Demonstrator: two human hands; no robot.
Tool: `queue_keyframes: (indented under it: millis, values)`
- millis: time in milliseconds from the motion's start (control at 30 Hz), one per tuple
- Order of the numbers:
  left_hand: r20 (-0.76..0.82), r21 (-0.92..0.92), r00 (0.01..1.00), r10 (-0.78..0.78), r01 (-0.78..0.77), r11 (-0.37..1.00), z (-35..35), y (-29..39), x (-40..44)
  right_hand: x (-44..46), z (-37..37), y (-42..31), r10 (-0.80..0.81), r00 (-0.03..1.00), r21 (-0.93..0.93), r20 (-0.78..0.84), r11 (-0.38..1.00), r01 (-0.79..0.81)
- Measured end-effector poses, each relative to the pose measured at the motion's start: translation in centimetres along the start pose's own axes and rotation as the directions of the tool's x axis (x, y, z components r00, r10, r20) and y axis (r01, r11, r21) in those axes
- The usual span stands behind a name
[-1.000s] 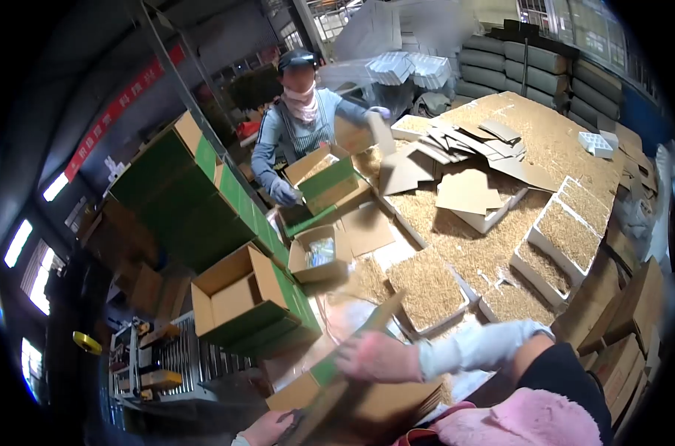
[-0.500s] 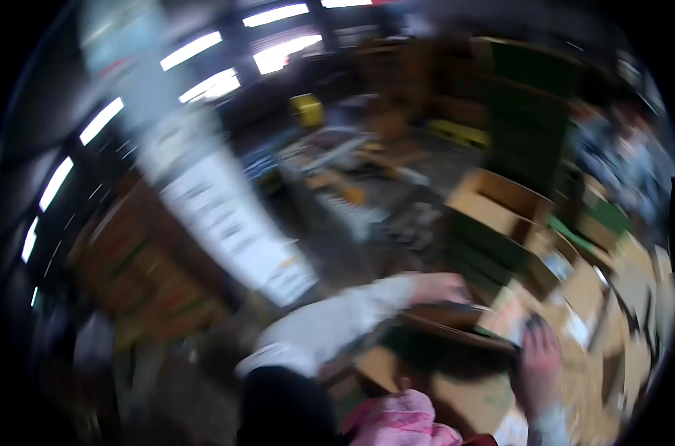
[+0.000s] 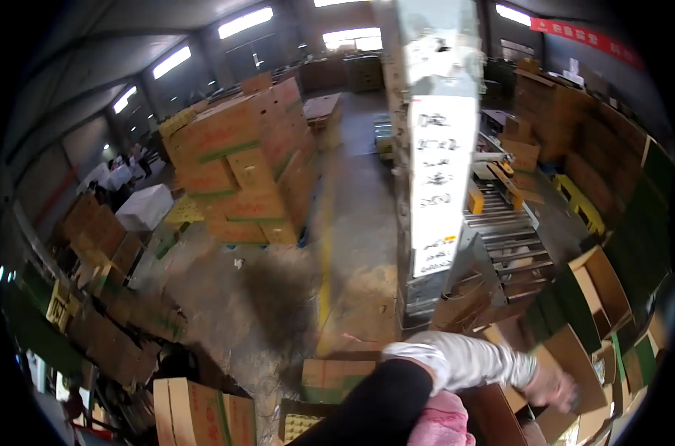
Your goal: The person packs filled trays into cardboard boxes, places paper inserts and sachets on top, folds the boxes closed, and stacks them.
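My left hand (image 3: pixel 551 386), in a white sleeve with a black upper part, reaches across to the lower right. It is over an open cardboard box, in front of a raised brown flap (image 3: pixel 571 363). Its fingers are blurred, so I cannot make out whether they grip anything. A skin-coloured patch at the bottom edge below it may be part of my right hand, mostly cut off by the frame. Pink cloth (image 3: pixel 441 422) shows under my left arm. Another brown and green box (image 3: pixel 603 293) stands open farther right.
A pillar with a handwritten sheet (image 3: pixel 443 186) rises ahead, beside a roller conveyor (image 3: pixel 512 249). Stacked cartons (image 3: pixel 241 163) stand on a pallet at left. A closed carton (image 3: pixel 196 412) and a box with a yellow tray (image 3: pixel 300 425) are near me. Several people are far left.
My view has swung to the left, so the pillar, conveyor and boxes sit farther right. My left arm shows lower and farther right. My right hand, plainly seen earlier, is mostly out of frame.
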State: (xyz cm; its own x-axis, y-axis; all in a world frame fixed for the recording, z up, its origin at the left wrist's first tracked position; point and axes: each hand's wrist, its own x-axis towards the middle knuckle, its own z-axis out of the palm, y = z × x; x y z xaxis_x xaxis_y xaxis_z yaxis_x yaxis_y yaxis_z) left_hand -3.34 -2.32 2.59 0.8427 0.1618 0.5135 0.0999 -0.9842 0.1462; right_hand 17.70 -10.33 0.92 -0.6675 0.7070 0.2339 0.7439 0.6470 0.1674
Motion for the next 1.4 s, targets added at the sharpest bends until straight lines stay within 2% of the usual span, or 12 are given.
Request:
queue_keyframes:
  millis: [200,267,400,667,833,900,1000,1033,1067,1167,1267,1400]
  values:
    - [0.433,-0.161,0.895,-0.108,0.194,0.968,6.6,-3.5,-1.8,-2.6,0.5,2.5,0.013,0.999,-0.119,0.034,0.993,-0.009]
    - [0.641,-0.456,0.705,-0.305,0.669,0.587,2.4,-1.5,-0.6,-2.8,1.1,2.4,0.016,0.998,-0.14,0.054,0.99,-0.009]
    - [0.275,-0.616,0.911,-0.308,0.413,0.671,0.5,-7.7,3.0,-3.8,2.2,3.4,0.0,0.998,-0.247,0.07,0.969,0.017]
    - [-0.003,-0.651,0.283,-0.959,0.727,0.217,-1.1,-0.8,-8.0,-8.3,5.6,7.6,-0.201,0.966,-0.782,0.162,0.572,0.249]
    - [0.24,-0.869,0.562,-0.792,0.488,0.083,-7.5,6.5,-8.9,-5.8,4.8,5.5,0.207,0.966,0.026,0.154,0.977,-0.213]
    - [-0.248,-0.349,0.798,-0.548,0.454,0.82,-6.6,10.0,-10.0,-5.4,6.0,4.6,0.463,0.818,0.794,0.34,0.325,-0.514]
    - [0.07,-0.449,0.823,-0.563,0.53,0.719,3.3,9.8,-20.5,-7.1,5.3,2.1,0.56,0.694,0.892,0.452,-0.292,-0.346]
    - [0.144,-0.6,0.778,-0.612,0.56,0.571,0.4,10.3,-21.3,-7.3,3.1,0.2,0.59,0.665,0.889,0.457,-0.327,-0.32]
    - [0.369,-0.074,0.65,-0.664,0.733,0.676,-1.8,10.1,-20.8,-7.6,1.4,-2.0,0.705,0.558,0.889,0.438,-0.246,-0.387]
    - [0.073,-0.898,0.077,-0.994,0.438,-0.032,-5.7,6.4,-10.7,-3.5,-5.0,-6.8,0.865,0.414,0.884,0.284,-0.07,-0.462]
    - [0.05,-0.096,0.214,-0.976,0.973,0.209,-4.0,3.5,-5.1,-7.0,-2.5,-4.6,0.929,0.223,0.949,0.296,-0.259,-0.18]
    - [0.092,-0.765,0.302,-0.949,0.631,0.126,-3.1,0.9,-8.9,-20.3,8.0,-6.3,0.852,-0.467,0.753,0.234,-0.463,-0.468]
